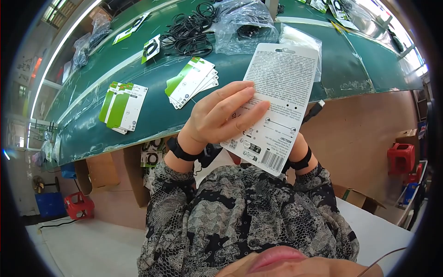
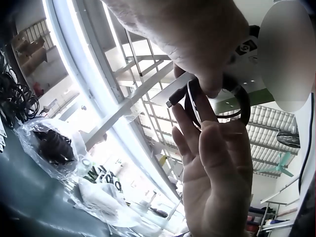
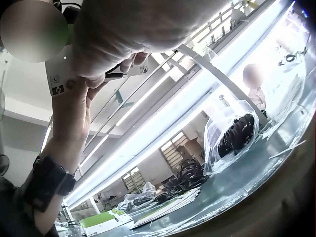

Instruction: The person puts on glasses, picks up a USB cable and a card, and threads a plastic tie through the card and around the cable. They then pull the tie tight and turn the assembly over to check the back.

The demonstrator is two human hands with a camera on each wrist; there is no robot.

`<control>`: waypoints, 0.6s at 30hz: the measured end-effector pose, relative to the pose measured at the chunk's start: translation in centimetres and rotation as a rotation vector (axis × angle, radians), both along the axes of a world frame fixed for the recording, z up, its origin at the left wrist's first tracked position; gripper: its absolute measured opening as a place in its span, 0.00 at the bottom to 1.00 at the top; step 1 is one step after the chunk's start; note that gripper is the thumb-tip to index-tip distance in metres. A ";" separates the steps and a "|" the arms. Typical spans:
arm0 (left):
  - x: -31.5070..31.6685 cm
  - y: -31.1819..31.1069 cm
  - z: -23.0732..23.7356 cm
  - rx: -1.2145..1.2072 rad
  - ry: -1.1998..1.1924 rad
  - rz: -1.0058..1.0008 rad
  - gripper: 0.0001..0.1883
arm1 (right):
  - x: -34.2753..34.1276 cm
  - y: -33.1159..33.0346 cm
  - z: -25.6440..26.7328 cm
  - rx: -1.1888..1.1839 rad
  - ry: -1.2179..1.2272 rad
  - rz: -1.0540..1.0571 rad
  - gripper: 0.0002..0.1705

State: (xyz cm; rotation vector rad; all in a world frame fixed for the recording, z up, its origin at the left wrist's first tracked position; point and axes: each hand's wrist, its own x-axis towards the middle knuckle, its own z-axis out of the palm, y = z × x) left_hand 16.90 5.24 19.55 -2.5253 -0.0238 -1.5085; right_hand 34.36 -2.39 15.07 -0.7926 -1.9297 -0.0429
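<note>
Head view looks down, close wrist views up, sharing the hands

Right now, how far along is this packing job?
Cards bearing black cables look finished. The left hand and right hand hold a printed card and coiled cable; whether they are fastened together is unclear. Loose cables and cable-free card stacks seem left to pair.
</note>
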 end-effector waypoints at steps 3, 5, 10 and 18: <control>0.1 0.0 0.0 0.031 -0.006 0.004 0.18 | 0.0 -0.2 0.2 -0.076 0.046 0.060 0.26; 0.2 0.1 0.0 0.025 -0.008 0.000 0.18 | 0.2 -0.2 0.2 -0.148 0.056 0.096 0.26; 0.2 -0.5 0.1 -0.056 -0.005 -0.002 0.19 | -0.9 0.8 -3.0 -0.146 0.257 0.144 0.27; 0.3 -0.5 0.2 -0.133 0.000 -0.003 0.20 | 0.4 -0.3 0.2 -0.176 0.125 0.028 0.19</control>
